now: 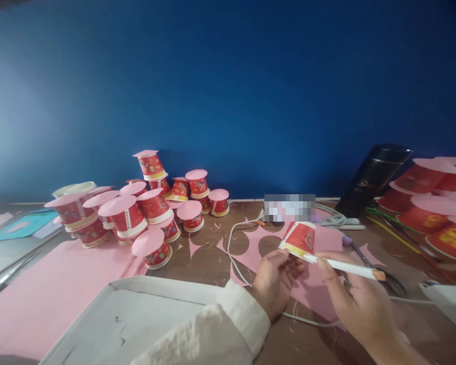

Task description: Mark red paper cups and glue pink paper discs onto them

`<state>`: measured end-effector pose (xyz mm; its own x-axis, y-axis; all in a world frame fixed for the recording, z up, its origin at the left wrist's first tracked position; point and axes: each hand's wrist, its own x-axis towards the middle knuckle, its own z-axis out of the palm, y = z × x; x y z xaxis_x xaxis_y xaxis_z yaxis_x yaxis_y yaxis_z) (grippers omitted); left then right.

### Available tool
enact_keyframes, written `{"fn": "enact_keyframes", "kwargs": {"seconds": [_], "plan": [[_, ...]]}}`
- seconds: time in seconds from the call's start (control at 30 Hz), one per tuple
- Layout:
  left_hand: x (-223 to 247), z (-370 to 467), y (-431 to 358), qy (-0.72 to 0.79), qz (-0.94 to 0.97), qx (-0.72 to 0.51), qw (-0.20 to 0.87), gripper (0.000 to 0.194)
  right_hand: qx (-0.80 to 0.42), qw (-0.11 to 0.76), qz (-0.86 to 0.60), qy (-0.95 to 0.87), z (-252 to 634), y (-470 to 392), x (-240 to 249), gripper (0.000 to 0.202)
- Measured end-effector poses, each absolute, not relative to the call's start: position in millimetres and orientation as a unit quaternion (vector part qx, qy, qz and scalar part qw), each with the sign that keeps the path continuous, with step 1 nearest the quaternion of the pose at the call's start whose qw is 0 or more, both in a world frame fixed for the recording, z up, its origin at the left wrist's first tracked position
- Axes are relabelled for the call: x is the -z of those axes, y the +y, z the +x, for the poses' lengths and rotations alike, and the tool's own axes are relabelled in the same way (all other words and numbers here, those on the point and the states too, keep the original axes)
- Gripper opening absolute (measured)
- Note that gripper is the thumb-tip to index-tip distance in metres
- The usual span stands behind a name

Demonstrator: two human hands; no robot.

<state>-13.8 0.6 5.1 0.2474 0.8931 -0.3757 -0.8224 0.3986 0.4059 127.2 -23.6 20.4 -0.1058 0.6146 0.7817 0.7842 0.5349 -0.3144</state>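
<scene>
A red paper cup (300, 238) with a yellow band is held upside down, slightly tilted, above the table. My left hand (279, 276) is closed on its rim from below, with some fingers curled under it. In my right hand (355, 299) is a white pen-like stick (351, 267) with an orange end. Its other end points at the cup's rim; whether it touches cannot be made out. Under both hands lies pink paper (315, 294), and a pink sheet with round holes cut out (256, 261) is just behind my left hand.
Upside-down red cups topped with pink discs (123, 215) are stacked at the left, with more stacks (425, 177) at the right. A black bottle (370, 177) leans by the blue wall (228, 91). A white cable (231, 243) loops across the table. A white tray (163, 304) lies front left.
</scene>
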Motion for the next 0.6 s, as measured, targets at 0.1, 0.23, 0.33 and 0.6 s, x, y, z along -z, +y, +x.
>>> {"fn": "enact_keyframes", "kwargs": {"seconds": [0.1,0.23,0.33,0.6], "plan": [[-5.7,-13.9,1.6,0.278,0.059,-0.544,0.789,0.018,0.099,0.48,-0.476,-0.731,126.3,-22.4,-20.1,0.012],[-6.8,-14.3,1.8,0.275,0.054,-0.539,0.795,0.017,0.098,0.485,-0.493,-0.716,126.5,-23.3,-20.0,0.014],[-7.6,-15.1,1.9,0.279,0.041,-0.531,0.799,0.019,0.087,0.499,-0.507,-0.697,126.5,-26.4,-21.7,0.016],[-7.7,-16.6,3.5,0.277,0.035,-0.527,0.803,0.019,0.084,0.497,-0.525,-0.686,127.3,-28.5,-24.4,0.018]]}}
